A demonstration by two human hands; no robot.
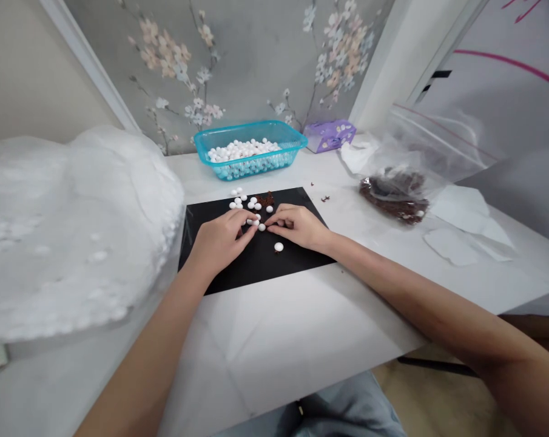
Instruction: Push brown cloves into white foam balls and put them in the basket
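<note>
Both hands meet over a black mat (238, 267) on the white table. My left hand (222, 240) is closed, thumb and forefinger pinching at a small white ball. Another white ball (262, 227) sits right between the fingertips of the two hands. My right hand (299, 226) is closed too, its thumb and forefinger together beside that ball; whatever they hold is too small to make out. Several loose white balls (238, 201) and a little heap of reddish-brown bits (266, 199) lie just beyond the fingers. Nearer to me rests one white ball (278, 247) with a brown piece under it.
A blue plastic basket (251, 170) full of white balls stands behind the mat. At left bulges a large translucent bag (74, 243) of white balls. To the right are a purple pack (331, 135), a clear bag of brown bits (392, 197) and white paper pieces (472, 221).
</note>
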